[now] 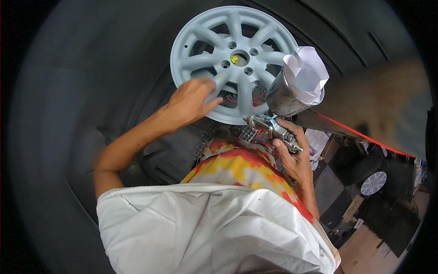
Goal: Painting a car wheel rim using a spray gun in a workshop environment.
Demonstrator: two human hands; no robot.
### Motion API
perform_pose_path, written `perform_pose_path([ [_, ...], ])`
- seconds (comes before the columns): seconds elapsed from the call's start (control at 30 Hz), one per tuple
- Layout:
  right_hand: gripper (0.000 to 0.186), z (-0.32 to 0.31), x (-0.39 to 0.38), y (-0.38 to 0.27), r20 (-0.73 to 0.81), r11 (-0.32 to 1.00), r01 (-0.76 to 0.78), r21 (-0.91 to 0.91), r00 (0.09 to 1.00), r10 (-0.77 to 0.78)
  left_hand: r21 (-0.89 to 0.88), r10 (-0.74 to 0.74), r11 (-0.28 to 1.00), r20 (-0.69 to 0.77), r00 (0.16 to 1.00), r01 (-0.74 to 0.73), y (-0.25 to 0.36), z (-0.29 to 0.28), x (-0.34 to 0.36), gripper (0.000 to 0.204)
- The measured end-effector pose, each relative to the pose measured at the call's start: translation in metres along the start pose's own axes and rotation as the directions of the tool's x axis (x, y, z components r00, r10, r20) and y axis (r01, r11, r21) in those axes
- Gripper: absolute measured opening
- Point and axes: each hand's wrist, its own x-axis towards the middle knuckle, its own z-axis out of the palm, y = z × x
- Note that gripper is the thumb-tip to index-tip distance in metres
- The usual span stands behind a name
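A pale grey-white multi-spoke wheel rim (234,28) lies flat at the top, with a small yellow piece (234,59) in its centre. My left hand (197,99) is over the rim's lower-left spokes, motion-blurred, fingers bent but apart, with nothing visible in them; whether it touches the rim is unclear. Below and right of the rim, my right hand (292,150) grips a metal spray gun (278,130). The gun's grimy metal cup (285,96), lined with folded white paper (308,68), sits up beside the rim's right side.
Dark sheeting (73,114) covers the left and top surroundings. At right are a panel with a red edge (365,114), newspaper (317,141), a tyre with a silver spoked wheel (373,183), and cardboard pieces (352,208) on a checkered floor (328,180).
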Motion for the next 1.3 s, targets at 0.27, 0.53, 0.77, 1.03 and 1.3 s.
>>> perform_pose_path([
  [0.27,0.045,0.01,-0.008,-0.002,-0.079,0.992,-0.116,0.056,0.99,0.12,0.231,-0.114,0.962,-0.128,0.985,0.142,-0.013,0.035,0.03,0.054],
  [0.53,0.043,0.01,-0.012,-0.001,-0.11,0.998,-0.066,-0.02,0.992,0.064,0.265,-0.082,0.959,-0.068,0.994,0.097,-0.03,0.001,0.052,0.049],
  [0.77,0.043,0.023,-0.018,0.009,-0.222,0.988,-0.077,0.131,0.969,0.105,0.209,-0.001,0.978,0.106,0.994,-0.022,-0.101,-0.026,0.058,0.045],
  [1.03,0.035,0.019,0.024,-0.021,-0.143,0.976,-0.206,0.074,0.966,0.214,0.191,0.01,0.982,-0.055,0.998,0.001,-0.117,0.006,0.012,0.043],
  [1.3,0.032,0.035,0.123,0.02,-0.21,0.98,-0.052,-0.194,0.978,0.011,-0.093,-0.016,0.996,-0.272,0.962,-0.01,-0.123,0.048,0.011,0.043],
])
